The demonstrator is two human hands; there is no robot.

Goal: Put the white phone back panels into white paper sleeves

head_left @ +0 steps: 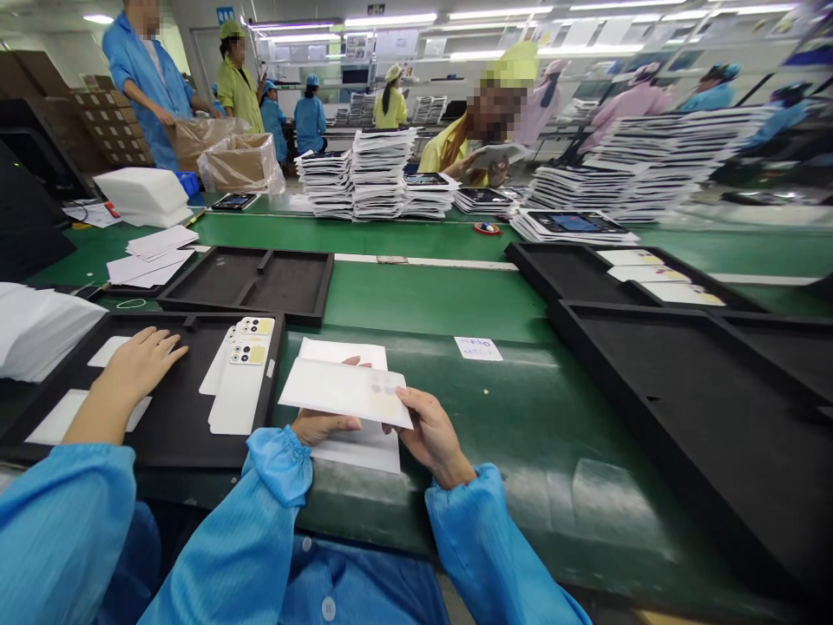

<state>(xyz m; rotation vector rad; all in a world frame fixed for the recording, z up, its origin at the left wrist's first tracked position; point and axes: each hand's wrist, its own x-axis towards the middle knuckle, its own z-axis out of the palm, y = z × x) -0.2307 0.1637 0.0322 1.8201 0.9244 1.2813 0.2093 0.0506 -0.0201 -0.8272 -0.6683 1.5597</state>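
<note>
My left hand (324,425) and my right hand (433,438) both grip a white translucent pouch (344,391) by its near edge and hold it flat just above the green belt. A faint shape shows through the pouch. Another white pouch (355,447) lies on the belt under my hands. To the left, a black foam tray (175,434) holds white phone back covers (238,378) with camera cut-outs. A co-worker's hand (140,365) in a blue sleeve rests flat and open on that tray.
Empty black trays sit ahead (251,282) and on the right (683,391); a farther one (573,269) holds white covers. A small paper label (478,348) lies on the green belt (429,299). Stacks of packaged items (381,174) and several workers fill the back.
</note>
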